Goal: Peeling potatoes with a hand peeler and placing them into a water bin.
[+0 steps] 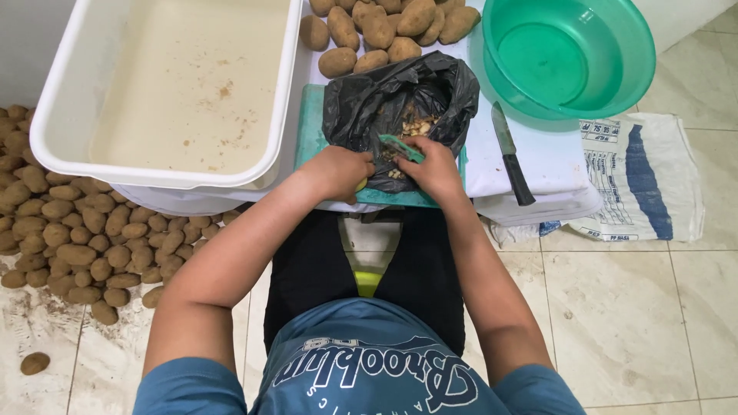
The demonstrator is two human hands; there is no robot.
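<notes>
My left hand (338,170) is closed around a potato (360,184), of which only a yellowish peeled bit shows under my fingers. My right hand (432,165) grips a green peeler (400,146) and holds it against that potato. Both hands hover over the mouth of a black plastic bag (369,104) that holds potato peelings (415,124). The bag rests on a teal cutting board (311,127) at the table's front edge.
A large white tub (61,84) of cloudy water stands at left. Unpeeled potatoes (377,31) lie behind the bag. A green basin (569,54) is at right, a black-handled knife (511,154) beside it. More potatoes (69,238) are heaped on the floor at left; a white sack (646,177) lies right.
</notes>
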